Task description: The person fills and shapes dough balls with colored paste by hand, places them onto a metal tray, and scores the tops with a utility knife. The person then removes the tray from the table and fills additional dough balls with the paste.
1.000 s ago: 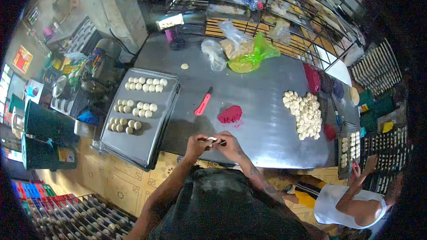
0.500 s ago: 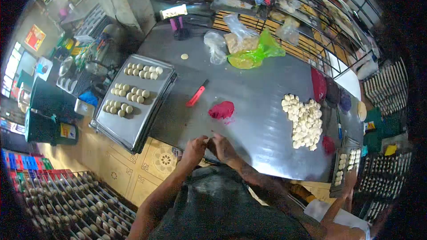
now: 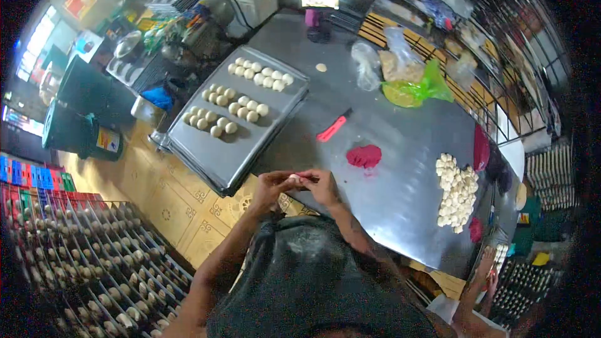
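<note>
A: How's the person's grip?
B: L hand (image 3: pixel 268 189) and R hand (image 3: pixel 323 189) both grasp a bit of dough (image 3: pixel 294 178) btwn fingertips, by the tabletop (image 3: pixel 391 197) edge nearest the torso.
A: Best technique?
B: Small pinches w/ light, even pressure, prob. turning it a little each time; too hard & soft dough may thin or tear. Dry fingertips help, esp. vs. sticking.
A: Materials?
B: Paste (image 3: pixel 364 156) is a deep-pink mound, moist-looking, crumbly at the edge. Pieces (image 3: pixel 456 197) are pale, lumpy, heaped on the R. Balls (image 3: pixel 262 110) are smooth, round, matte, clustered on the flat metal tray (image 3: pixel 216 159), L side. Cutter (image 3: pixel 332 128) has a smooth red handle.
</note>
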The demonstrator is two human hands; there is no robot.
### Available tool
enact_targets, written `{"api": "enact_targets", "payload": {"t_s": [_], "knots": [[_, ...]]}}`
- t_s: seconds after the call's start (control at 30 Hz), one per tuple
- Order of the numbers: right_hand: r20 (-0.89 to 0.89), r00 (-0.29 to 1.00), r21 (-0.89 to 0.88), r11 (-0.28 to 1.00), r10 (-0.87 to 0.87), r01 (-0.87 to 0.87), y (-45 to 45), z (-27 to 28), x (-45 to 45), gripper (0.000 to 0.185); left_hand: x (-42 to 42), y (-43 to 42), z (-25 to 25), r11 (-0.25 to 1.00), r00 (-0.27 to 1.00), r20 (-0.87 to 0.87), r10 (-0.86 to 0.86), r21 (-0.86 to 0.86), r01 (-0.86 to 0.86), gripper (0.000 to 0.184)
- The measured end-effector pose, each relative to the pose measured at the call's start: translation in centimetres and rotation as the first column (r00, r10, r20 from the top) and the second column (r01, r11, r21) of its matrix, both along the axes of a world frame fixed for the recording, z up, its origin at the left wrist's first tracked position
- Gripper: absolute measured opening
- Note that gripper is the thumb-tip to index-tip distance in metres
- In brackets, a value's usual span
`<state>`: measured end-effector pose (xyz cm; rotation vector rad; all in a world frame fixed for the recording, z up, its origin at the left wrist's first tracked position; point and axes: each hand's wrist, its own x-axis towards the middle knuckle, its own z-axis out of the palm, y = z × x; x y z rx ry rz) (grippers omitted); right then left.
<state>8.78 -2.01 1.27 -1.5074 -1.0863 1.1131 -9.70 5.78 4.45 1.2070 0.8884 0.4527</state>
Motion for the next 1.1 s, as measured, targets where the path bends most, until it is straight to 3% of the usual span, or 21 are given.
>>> {"api": "enact_targets", "payload": {"t_s": [0.07, 0.17, 0.2, 0.27, 0.3, 0.33, 0.4, 0.43, 0.5, 0.57, 0.6, 0.67, 0.73, 0.83, 0.87, 0.93, 0.97, 1.0, 1.03, 1.07, 1.1], "knots": [[0.002, 0.999, -0.03, 0.999, 0.032, -0.032, 2.1, -0.3, -2.6, 0.03, -2.9, 2.4, -1.1, 0.999, 0.999, 0.012, 0.048, 0.004, -0.048, 0.036], [-0.325, 0.944, 0.133, 0.991, 0.061, -0.018, 5.3, 3.9, -6.1, 0.039, -7.4, 6.6, -2.2, 0.992, 0.991, 0.029, 0.127, 0.02, -0.127, 0.034], [-0.324, 0.944, 0.129, 0.992, 0.054, -0.012, 5.8, 3.4, -6.5, 0.039, -8.9, 8.2, -2.1, 0.954, 0.959, 0.05, 0.28, 0.093, -0.283, 0.029], [-0.314, 0.946, 0.08, 0.995, 0.086, -0.063, 6.2, 1.2, -6.1, 0.043, -11.0, 11.9, -1.4, 0.783, 0.898, -0.001, 0.44, 0.49, -0.383, 0.021], [-0.302, 0.949, 0.057, 0.996, 0.088, -0.075, 5.9, 0.8, -5.4, 0.046, -11.3, 13.7, -0.8, 0.595, 0.876, -0.062, 0.479, 0.756, -0.272, 0.019], [-0.286, 0.957, 0.059, 0.997, 0.055, -0.039, 5.3, 1.0, -4.6, 0.046, -11.7, 15.6, -1.0, 0.602, 0.893, -0.046, 0.447, 0.754, -0.263, 0.019], [-0.483, 0.873, -0.186, 0.982, -0.059, -0.036, 3.2, 1.6, -3.4, 0.042, -13.0, 18.3, -1.7, 0.332, 0.931, -0.182, 0.316, 0.94, 0.071, 0.018], [-0.473, 0.878, -0.183, 0.983, -0.079, -0.01, 2.0, 1.9, -2.8, 0.042, -13.1, 19.0, -2.5, 0.328, 0.941, -0.17, 0.293, 0.942, 0.068, 0.018], [-0.437, 0.878, -0.258, 0.962, -0.195, 0.086, -0.5, 2.4, -1.2, 0.041, -13.4, 19.1, -5.1, 0.684, 0.963, 0.104, 0.249, 0.686, -0.25, 0.019], [-0.426, 0.858, -0.274, 0.945, -0.285, 0.178, -3.6, 2.4, 1.1, 0.039, -12.6, 18.6, -5.0, 0.814, 0.937, 0.228, 0.266, 0.467, -0.345, 0.02], [-0.419, 0.832, -0.289, 0.922, -0.364, 0.258, -5.4, 2.3, 2.5, 0.037, -12.3, 18.0, -3.3, 0.725, 0.966, 0.023, 0.258, 0.656, -0.209, 0.024], [-0.341, 0.842, -0.291, 0.899, -0.417, 0.327, -9.1, 1.5, 6.5, 0.037, -11.5, 16.8, 0.4, 0.478, 0.869, -0.359, 0.341, 0.862, 0.169, 0.035], [-0.315, 0.823, -0.077, 0.876, -0.474, 0.475, -14.4, -2.3, 11.8, 0.04, -9.7, 14.0, 2.7, 0.465, 0.84, -0.334, 0.428, 0.878, 0.111, 0.035], [0.063, 0.716, -0.012, 0.716, -0.696, 0.698, -22.1, -7.1, 22.9, 0.045, -7.0, 8.8, 3.3, 0.422, 0.753, -0.28, 0.595, 0.907, 0.005, 0.035], [0.347, 0.62, 0.048, 0.673, -0.704, 0.738, -24.6, -6.7, 26.2, 0.05, -6.4, 7.1, 2.0, 0.47, 0.807, -0.212, 0.551, 0.878, -0.09, 0.032], [0.815, 0.308, 0.089, 0.631, -0.491, 0.771, -29.1, -5.1, 30.9, 0.064, -5.0, 3.5, 0.0, 0.57, 0.88, -0.047, 0.473, 0.777, -0.265, 0.025], [0.959, 0.022, 0.172, 0.646, -0.281, 0.743, -32.8, -8.9, 34.2, 0.065, -3.8, 1.5, 0.4, 0.564, 0.876, -0.047, 0.481, 0.781, -0.268, 0.025], [0.958, -0.284, 0.242, 0.679, -0.052, 0.693, -36.4, -12.9, 37.5, 0.067, -2.3, -0.3, 1.1, 0.518, 0.885, -0.117, 0.451, 0.842, -0.152, 0.023], [0.958, -0.282, 0.246, 0.682, -0.061, 0.689, -36.3, -12.2, 38.0, 0.067, -1.1, -2.0, 1.4, 0.464, 0.885, -0.191, 0.425, 0.885, -0.032, 0.022], [0.965, -0.193, 0.263, 0.639, -0.179, 0.722, -36.7, -11.4, 38.1, 0.06, -0.1, -3.6, 1.3, 0.459, 0.881, -0.19, 0.432, 0.888, -0.033, 0.022], [0.95, -0.106, 0.269, 0.595, -0.295, 0.757, -36.8, -10.0, 37.7, 0.054, 0.8, -5.3, 1.0, 0.569, 0.881, -0.215, 0.421, 0.819, -0.072, 0.021]]}}
